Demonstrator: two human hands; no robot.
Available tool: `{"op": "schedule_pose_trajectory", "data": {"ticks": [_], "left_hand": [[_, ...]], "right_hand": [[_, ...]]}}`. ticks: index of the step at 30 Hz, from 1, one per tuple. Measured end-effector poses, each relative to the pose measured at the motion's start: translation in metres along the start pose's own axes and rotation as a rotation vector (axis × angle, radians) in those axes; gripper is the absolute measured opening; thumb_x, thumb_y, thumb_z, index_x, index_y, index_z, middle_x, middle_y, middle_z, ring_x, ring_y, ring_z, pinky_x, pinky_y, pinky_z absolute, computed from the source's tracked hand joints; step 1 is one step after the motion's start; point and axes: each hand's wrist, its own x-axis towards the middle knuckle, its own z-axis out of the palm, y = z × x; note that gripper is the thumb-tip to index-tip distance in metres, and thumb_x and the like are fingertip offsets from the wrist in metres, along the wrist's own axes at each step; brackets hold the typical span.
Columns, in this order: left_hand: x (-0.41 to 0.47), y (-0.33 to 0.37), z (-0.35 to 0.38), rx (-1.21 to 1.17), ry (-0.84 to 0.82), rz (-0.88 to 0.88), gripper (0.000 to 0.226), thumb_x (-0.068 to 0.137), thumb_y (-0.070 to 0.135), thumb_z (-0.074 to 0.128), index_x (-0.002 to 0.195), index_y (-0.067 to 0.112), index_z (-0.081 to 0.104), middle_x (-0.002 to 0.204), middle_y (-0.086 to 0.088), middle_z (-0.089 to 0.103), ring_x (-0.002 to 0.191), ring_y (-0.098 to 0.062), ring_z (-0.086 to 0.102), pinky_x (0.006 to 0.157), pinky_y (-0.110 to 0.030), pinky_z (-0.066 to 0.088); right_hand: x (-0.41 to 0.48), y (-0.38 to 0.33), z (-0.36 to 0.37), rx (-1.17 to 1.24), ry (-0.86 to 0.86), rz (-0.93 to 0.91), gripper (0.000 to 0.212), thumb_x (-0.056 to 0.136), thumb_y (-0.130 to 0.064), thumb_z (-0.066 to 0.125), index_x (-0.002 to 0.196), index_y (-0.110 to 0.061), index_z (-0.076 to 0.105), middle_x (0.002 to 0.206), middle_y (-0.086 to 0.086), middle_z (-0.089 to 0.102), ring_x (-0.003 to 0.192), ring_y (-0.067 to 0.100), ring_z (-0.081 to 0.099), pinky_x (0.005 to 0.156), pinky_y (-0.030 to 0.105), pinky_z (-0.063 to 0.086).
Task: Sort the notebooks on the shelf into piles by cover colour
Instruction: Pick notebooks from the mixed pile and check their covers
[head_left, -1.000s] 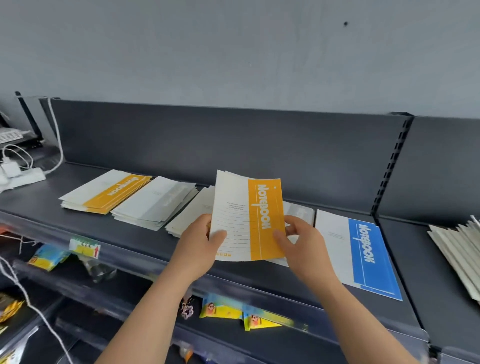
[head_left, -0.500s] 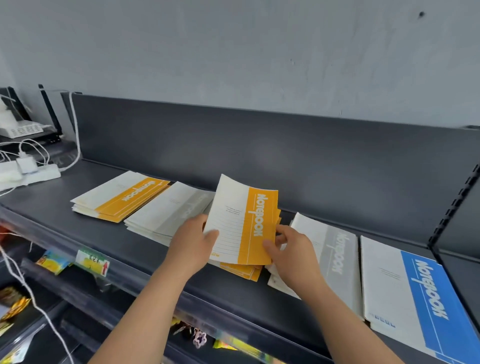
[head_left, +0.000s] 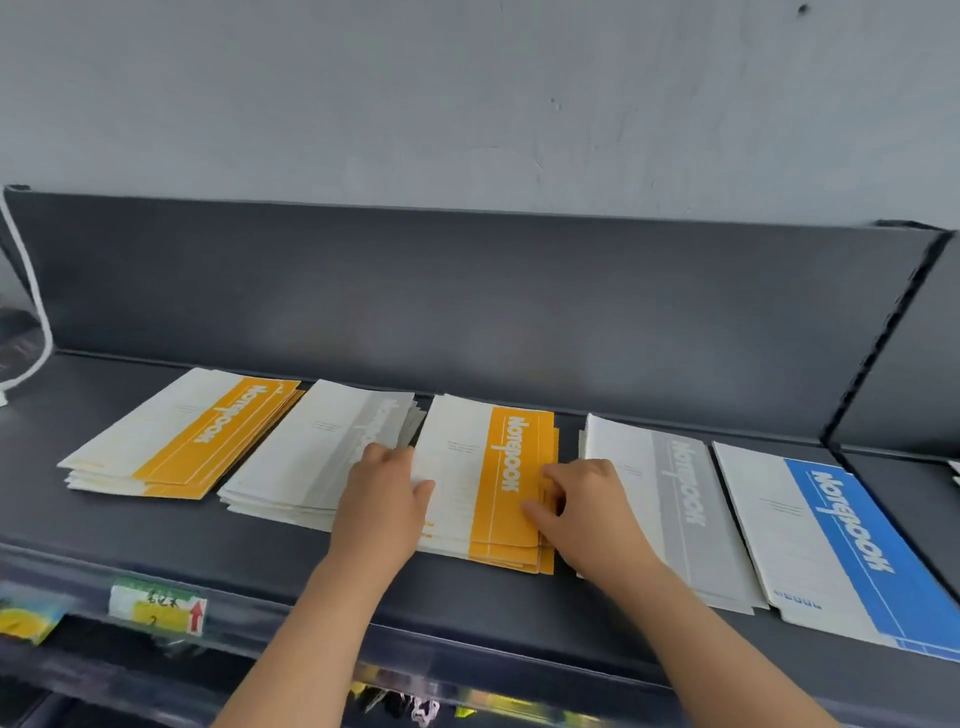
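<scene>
- your left hand (head_left: 382, 501) sat at the left edge of the middle orange pile (head_left: 498, 478), thumb flat on the top cover; can't tell if the fingers curled under.
- your right hand (head_left: 587, 512) pinched that pile's right edge, fingers curled, thumb on the orange band.
- hands were apart, one on each side of the pile.
- the pile lay flat on the shelf (head_left: 156, 540), mid-row.
- to its left: left grey pile (head_left: 311, 457), then left orange pile (head_left: 182, 441).
- to its right: right grey pile (head_left: 670, 504), then blue notebook (head_left: 831, 545), just beside each other.
- price label (head_left: 156, 605) on the shelf's front lip; white cable (head_left: 31, 312) at far left.
</scene>
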Motion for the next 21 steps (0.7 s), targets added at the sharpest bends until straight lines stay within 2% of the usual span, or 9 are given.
{"op": "schedule_pose_trajectory", "data": {"ticks": [2, 3, 8, 13, 18, 21], "left_hand": [[-0.001, 0.002, -0.005, 0.042, 0.010, 0.040, 0.037, 0.097, 0.033, 0.048, 0.130, 0.018, 0.051, 0.127, -0.002, 0.050, 0.113, -0.017, 0.050, 0.093, -0.026, 0.045], [-0.001, 0.004, -0.008, 0.052, 0.021, 0.057, 0.040, 0.097, 0.035, 0.046, 0.134, 0.019, 0.048, 0.131, -0.001, 0.050, 0.117, -0.017, 0.048, 0.095, -0.027, 0.044], [-0.008, 0.031, -0.018, -0.070, 0.045, 0.190, 0.044, 0.098, 0.036, 0.043, 0.139, 0.022, 0.045, 0.141, 0.003, 0.046, 0.129, -0.015, 0.040, 0.101, -0.029, 0.039], [-0.017, 0.067, -0.006, -0.186, 0.017, 0.355, 0.038, 0.097, 0.034, 0.046, 0.131, 0.019, 0.054, 0.129, 0.004, 0.056, 0.118, -0.014, 0.048, 0.093, -0.026, 0.041], [-0.030, 0.108, 0.013, -0.247, -0.030, 0.445, 0.034, 0.096, 0.032, 0.048, 0.126, 0.019, 0.058, 0.123, 0.004, 0.059, 0.112, -0.014, 0.052, 0.088, -0.024, 0.042], [-0.039, 0.137, 0.027, -0.285, -0.052, 0.483, 0.037, 0.096, 0.033, 0.048, 0.130, 0.020, 0.056, 0.128, 0.003, 0.058, 0.117, -0.013, 0.052, 0.095, -0.026, 0.044]], "right_hand": [[-0.006, -0.001, -0.004, -0.004, 0.082, -0.013, 0.042, 0.090, -0.042, 0.054, 0.127, -0.022, 0.055, 0.121, -0.004, 0.058, 0.121, 0.017, 0.041, 0.103, 0.028, 0.032], [-0.009, -0.001, -0.007, 0.000, 0.130, -0.015, 0.045, 0.091, -0.041, 0.054, 0.131, -0.021, 0.052, 0.127, -0.004, 0.056, 0.123, 0.016, 0.040, 0.106, 0.029, 0.030], [-0.028, 0.009, -0.024, -0.050, 0.276, 0.000, 0.042, 0.094, -0.037, 0.051, 0.132, -0.018, 0.053, 0.137, -0.003, 0.051, 0.135, 0.015, 0.035, 0.117, 0.032, 0.011], [-0.058, 0.034, -0.046, -0.121, 0.346, 0.111, 0.042, 0.096, -0.039, 0.044, 0.135, -0.023, 0.049, 0.143, -0.007, 0.045, 0.139, 0.011, 0.028, 0.118, 0.029, 0.003], [-0.087, 0.072, -0.071, -0.143, 0.409, 0.188, 0.038, 0.095, -0.034, 0.049, 0.129, -0.018, 0.056, 0.135, -0.004, 0.054, 0.136, 0.013, 0.036, 0.118, 0.033, 0.006], [-0.104, 0.097, -0.085, -0.153, 0.444, 0.219, 0.036, 0.094, -0.030, 0.052, 0.126, -0.015, 0.059, 0.131, -0.002, 0.057, 0.134, 0.015, 0.040, 0.117, 0.035, 0.009]]}}
